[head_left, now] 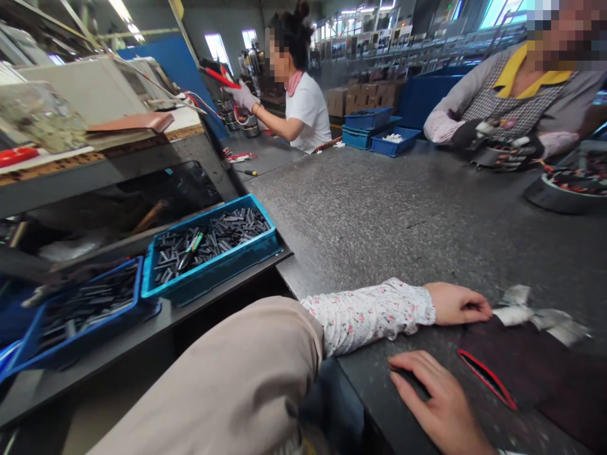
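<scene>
My left hand [459,304], in a white floral oversleeve [370,316], reaches across the dark tabletop with its fingers curled in. Its fingertips are pinched at the edge of a dark maroon work glove [535,360]. That glove has a red-trimmed cuff opening and pale, silvery finger ends; more dark cloth lies beside it, running out at the right. Lower down, my right hand [436,401] is held over the table edge, thumb apart from the fingers, with nothing in it.
A teal bin [213,278] of short black tubes with a marker [191,249] on top stands at left, beside a blue bin [90,341] of dark pieces. Across the table, a gloved co-worker [502,95] handles a metal part near a round pan [569,189]. Another person [308,107] works farther back.
</scene>
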The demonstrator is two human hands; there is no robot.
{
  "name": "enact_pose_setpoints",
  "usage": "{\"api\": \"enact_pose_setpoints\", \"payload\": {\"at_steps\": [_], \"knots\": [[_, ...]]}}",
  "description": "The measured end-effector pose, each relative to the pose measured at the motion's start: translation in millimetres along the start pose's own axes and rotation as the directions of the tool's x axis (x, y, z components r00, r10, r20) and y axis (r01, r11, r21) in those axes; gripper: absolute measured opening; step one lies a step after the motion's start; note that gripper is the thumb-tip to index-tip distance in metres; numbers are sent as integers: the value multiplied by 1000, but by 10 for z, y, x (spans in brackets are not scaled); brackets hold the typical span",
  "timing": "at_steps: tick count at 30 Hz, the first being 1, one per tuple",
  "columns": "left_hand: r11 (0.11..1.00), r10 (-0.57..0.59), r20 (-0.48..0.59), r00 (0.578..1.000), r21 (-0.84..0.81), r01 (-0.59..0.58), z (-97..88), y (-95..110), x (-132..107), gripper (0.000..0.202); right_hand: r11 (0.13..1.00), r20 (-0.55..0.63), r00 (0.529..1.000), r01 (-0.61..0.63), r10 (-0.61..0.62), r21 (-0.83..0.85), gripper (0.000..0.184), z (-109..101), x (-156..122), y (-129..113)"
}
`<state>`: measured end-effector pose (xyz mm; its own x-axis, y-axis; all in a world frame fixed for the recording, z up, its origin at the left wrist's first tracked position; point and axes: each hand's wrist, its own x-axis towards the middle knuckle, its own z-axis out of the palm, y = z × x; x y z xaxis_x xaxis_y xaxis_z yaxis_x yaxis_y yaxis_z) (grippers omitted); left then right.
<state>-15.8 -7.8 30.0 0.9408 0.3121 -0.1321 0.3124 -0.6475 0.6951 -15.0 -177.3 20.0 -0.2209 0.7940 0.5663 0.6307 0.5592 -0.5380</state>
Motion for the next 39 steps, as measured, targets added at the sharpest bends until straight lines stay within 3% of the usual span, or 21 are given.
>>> {"api": "enact_pose_setpoints", "payload": {"at_steps": [7, 28, 39], "knots": [[999, -2, -7, 1000, -45, 1, 155, -193, 215, 32, 1000, 2, 1000, 0, 0, 4, 29, -5, 5, 1], [998, 12, -9, 1000, -59, -12, 204, -247, 271, 26, 999, 15, 1000, -10, 10, 32, 21, -12, 3, 4], [999, -6, -24, 1000, 39, 7, -5, 34, -45, 29, 999, 0, 999, 40, -40, -1, 21, 24, -42, 65]]}}
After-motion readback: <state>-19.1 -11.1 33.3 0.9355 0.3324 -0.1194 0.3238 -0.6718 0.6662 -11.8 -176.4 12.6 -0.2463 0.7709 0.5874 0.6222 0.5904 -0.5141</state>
